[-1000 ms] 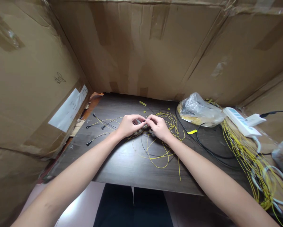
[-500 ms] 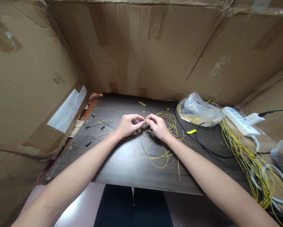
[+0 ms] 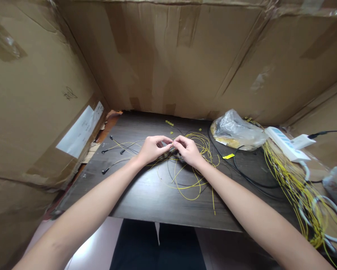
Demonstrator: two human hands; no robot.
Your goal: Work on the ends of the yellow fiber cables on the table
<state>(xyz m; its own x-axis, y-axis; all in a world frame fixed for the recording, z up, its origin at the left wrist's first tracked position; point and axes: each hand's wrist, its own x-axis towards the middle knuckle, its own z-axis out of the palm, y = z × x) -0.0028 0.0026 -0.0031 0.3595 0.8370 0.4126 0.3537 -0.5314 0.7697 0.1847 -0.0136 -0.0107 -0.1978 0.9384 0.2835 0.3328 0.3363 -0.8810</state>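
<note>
Plainly, both our hands meet over the middle of the dark wood-grain worktop (image 3: pixel 146 202), fingertip to fingertip. With the left hand (image 3: pixel 151 150) we bring thumb and forefinger together on a tiny yellowish piece (image 3: pixel 173 143); with the right hand (image 3: pixel 188 150) we pinch at the same spot from the opposite side. Our fingers hide most of it, so we cannot tell its shape or its long axis. It lies right between the two sets of tips, and neither hand is clearly nearer.

Below our hands runs a loose tangle of thin yellow and black wires, stretched mostly left to right. Four of them end in small black angled connectors (image 3: pixel 104 171), lying to the left of our left hand. On the other side, thin yellow wire loops (image 3: pixel 200 190) spread around and beneath our right hand, one straight end pointing towards us.

Beyond our fingers, near the far edge, sits a short row of small yellow bits (image 3: pixel 169 123), with two single ones apart from it. Farther right we see a bright yellow flat tag (image 3: pixel 228 156) on a black cable and a crumpled clear plastic bag (image 3: pixel 237 129).
</note>
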